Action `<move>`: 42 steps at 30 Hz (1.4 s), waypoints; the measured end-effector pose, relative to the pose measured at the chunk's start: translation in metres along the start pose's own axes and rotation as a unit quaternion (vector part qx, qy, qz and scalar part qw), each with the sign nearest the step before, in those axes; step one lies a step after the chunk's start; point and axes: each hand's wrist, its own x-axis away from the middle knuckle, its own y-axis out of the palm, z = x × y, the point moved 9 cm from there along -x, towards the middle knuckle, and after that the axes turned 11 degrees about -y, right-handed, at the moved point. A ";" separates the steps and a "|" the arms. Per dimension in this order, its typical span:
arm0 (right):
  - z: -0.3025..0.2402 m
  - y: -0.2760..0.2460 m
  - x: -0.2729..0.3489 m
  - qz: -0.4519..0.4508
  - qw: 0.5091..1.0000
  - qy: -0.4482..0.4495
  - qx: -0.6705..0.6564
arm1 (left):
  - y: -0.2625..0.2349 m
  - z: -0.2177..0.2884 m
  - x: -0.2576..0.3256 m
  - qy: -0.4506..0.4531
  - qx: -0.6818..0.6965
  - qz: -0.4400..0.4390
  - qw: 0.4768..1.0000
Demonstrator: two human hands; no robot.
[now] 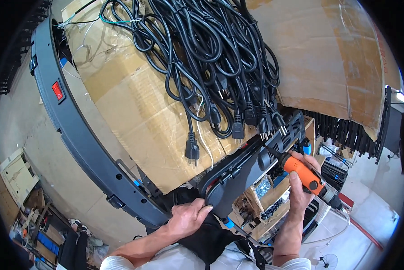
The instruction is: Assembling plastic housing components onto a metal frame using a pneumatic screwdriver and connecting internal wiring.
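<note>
An orange power screwdriver is gripped in my right hand, its black nose pointing up and left at a long black plastic housing. Whether its tip touches the housing I cannot tell. My left hand is closed at the housing's near left end, thumb and fingers against its rounded edge. The housing has vent slots toward its far right end. Just beyond it, a heap of bundled black power cords with plugs hangs over a cardboard sheet.
A long curved dark grey frame with a red rocker switch arcs along the left. More cardboard covers the far right. Below the housing stands a wooden shelf with parts bins. A pale hose trails from the screwdriver.
</note>
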 end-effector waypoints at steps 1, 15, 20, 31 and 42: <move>0.003 0.000 0.000 0.000 1.000 0.004 0.007 | 0.002 -0.002 -0.002 -0.001 0.003 -0.002 1.000; 0.002 0.000 0.001 -0.007 1.000 0.011 0.024 | 0.014 0.003 -0.002 0.033 -0.028 -0.041 0.998; -0.008 0.010 -0.007 -0.044 0.998 0.002 0.038 | 0.012 0.000 -0.006 -0.009 -0.070 -0.053 0.996; -0.004 0.019 -0.016 -0.115 0.990 -0.008 0.080 | 0.022 -0.027 0.004 -0.171 0.216 -0.214 0.937; -0.025 -0.003 0.027 0.037 0.994 -0.013 -0.105 | 0.053 -0.017 0.038 -0.209 0.349 -0.310 0.859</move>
